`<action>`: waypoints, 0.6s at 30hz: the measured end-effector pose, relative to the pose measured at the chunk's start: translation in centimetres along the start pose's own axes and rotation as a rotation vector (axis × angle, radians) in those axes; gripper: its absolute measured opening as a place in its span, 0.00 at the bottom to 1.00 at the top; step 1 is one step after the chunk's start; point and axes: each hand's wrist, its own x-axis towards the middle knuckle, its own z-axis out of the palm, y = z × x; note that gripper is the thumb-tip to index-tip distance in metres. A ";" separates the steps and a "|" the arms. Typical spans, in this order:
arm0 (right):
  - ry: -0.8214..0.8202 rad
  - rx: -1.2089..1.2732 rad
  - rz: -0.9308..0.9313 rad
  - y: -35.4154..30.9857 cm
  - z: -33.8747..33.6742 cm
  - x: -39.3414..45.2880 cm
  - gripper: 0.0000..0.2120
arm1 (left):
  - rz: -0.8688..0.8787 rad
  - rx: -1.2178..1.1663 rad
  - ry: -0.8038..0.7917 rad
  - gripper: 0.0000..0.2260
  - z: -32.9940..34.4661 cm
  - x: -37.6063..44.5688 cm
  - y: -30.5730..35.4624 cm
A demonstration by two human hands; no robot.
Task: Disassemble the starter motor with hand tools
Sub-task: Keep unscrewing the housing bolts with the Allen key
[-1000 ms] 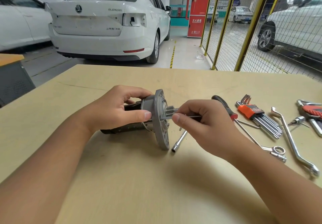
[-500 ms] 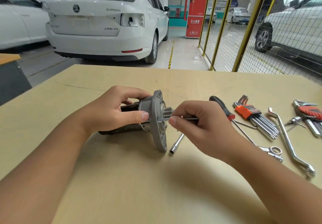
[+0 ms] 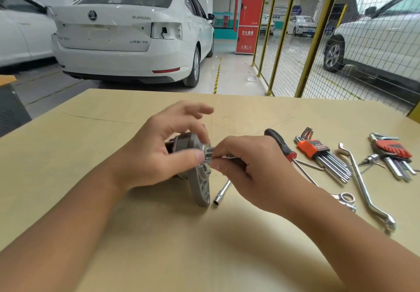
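Note:
The starter motor (image 3: 201,187) lies on its side on the wooden table (image 3: 136,235), with its grey flange standing on edge and its toothed pinion (image 3: 209,152) pointing right. My left hand (image 3: 154,155) holds the motor's front end between the thumb and one finger, and the other fingers are lifted and spread above it. My right hand (image 3: 250,169) pinches a thin metal hex key (image 3: 228,156) whose tip sits at the pinion. The dark motor body is mostly hidden behind my left hand.
A socket extension (image 3: 221,193) lies just right of the flange. Further right are a black-and-red screwdriver (image 3: 280,142), an orange hex key set (image 3: 318,153), a combination wrench (image 3: 345,198), a long ring spanner (image 3: 363,185) and a red hex key set (image 3: 393,153). Cars and a yellow fence stand beyond the table.
My left hand has loosened its wrap on the housing: the fingers have lifted and spread, and the thumb has shifted to the flange by the pinion. My right hand stays at the pinion with the key.

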 end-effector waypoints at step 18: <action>-0.293 0.635 0.360 3.3 -5.3 -0.4 0.04 | 0.013 0.154 -0.105 0.05 1.0 0.5 0.3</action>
